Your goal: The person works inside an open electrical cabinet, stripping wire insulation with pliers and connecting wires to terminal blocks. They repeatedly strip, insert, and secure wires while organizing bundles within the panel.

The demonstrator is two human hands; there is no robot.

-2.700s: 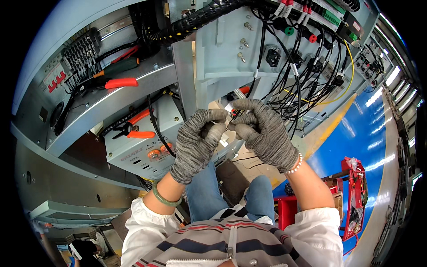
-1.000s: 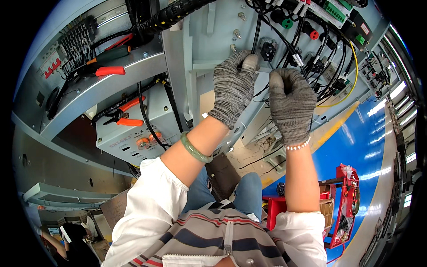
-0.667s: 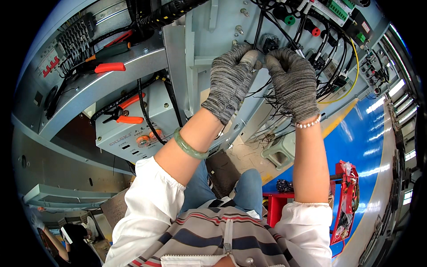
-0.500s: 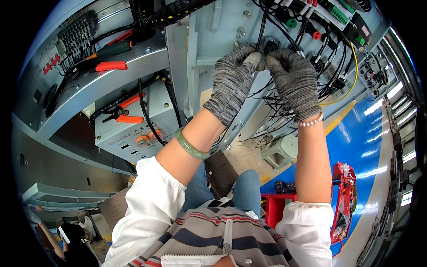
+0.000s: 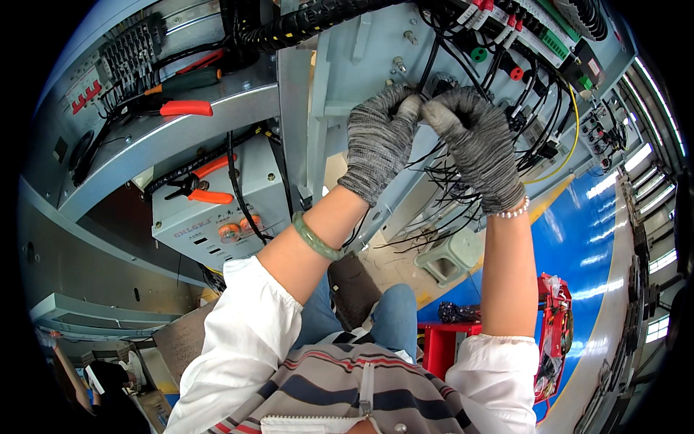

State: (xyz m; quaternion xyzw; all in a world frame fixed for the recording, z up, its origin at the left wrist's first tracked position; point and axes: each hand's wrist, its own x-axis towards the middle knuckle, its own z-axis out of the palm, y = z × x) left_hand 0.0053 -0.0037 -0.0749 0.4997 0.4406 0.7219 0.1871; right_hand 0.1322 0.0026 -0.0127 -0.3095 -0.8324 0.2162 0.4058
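Both my hands wear grey knitted gloves and meet in front of a light grey metal cabinet panel. My left hand is closed, thumb against fingers, on a black cable that comes down from above to its fingertips. Close beside it, my right hand is curled in a pinch with its thumb toward the left thumb. Anything small between the right fingertips is hidden. Loose black wires hang below and behind the right hand.
On the left, orange-handled pliers lie on a grey box, and a screwdriver rests on the metal ledge. A yellow wire loops at right. A pale green stool and red cart stand below. Another person is at lower left.
Both hands have come slightly lower, and their fingertips have drawn a little away from the panel. The whole view has shifted slightly.
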